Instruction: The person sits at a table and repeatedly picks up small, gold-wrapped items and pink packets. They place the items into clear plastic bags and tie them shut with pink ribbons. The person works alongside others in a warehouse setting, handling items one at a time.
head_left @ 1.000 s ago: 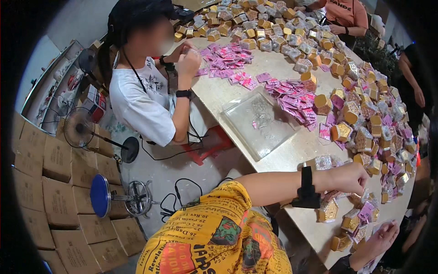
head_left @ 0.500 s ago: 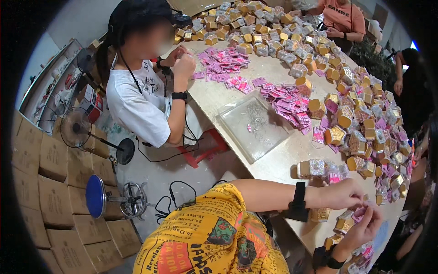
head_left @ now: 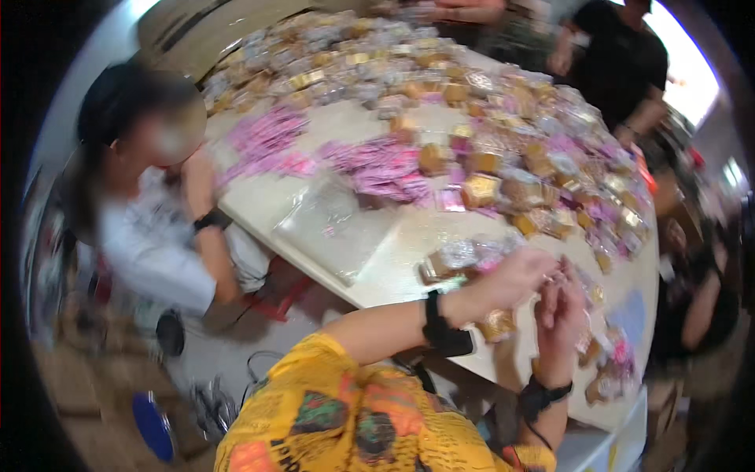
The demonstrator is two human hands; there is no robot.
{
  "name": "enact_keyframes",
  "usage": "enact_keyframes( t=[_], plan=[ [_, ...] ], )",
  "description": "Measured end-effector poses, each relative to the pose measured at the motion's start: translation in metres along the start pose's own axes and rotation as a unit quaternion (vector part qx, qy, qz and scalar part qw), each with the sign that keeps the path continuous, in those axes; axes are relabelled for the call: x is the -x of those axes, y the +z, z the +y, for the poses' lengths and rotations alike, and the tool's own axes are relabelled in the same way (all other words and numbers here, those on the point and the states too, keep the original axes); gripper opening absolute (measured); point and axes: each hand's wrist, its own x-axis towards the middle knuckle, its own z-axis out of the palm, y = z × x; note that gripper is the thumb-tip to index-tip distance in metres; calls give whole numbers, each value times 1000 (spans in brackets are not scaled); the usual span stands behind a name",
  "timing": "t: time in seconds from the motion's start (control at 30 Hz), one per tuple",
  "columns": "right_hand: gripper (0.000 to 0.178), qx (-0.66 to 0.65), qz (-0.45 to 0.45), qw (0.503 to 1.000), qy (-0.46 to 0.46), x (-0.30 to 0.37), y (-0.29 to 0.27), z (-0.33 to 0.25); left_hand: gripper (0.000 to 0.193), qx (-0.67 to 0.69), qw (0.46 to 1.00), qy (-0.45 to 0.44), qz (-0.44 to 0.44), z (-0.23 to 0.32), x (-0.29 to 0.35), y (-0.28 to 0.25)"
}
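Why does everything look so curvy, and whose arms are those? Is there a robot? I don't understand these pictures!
There's no robot here. A person in a yellow patterned top wears two cameras on their head. Every picture comes from the left one, looking down, so you see almost what they see. Its wide, round lens bends straight edges.

The arms belong to that person. The left hand and right hand are close together over the table. The picture is blurry, so I can't tell what, if anything, their fingers hold.

On the table are heaps of pink packets, many gold pieces, and a clear, shallow tray. Someone in a white shirt is at the table's left side.
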Motion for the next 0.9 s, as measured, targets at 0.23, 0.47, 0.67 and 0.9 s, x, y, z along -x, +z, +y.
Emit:
enact_keyframes(
  t=[0.23,0.47,0.67,0.9],
  plan=[
    [30,398,-63,892,-206,-6,-16,-20,22,-179,971,-2,-161,33,-10,-16],
    [12,581,-55,736,-344,-1,-18,-27,18,-114,962,-157,-194,39,-12,-12],
    [10,336,-39,938,-81,-6,-18,-68,11,-42,982,-175,-59,38,-10,-5],
    [20,90,-134,979,-123,-35,2,-167,9,-17,979,-192,-63,60,-6,-10]
  ],
)
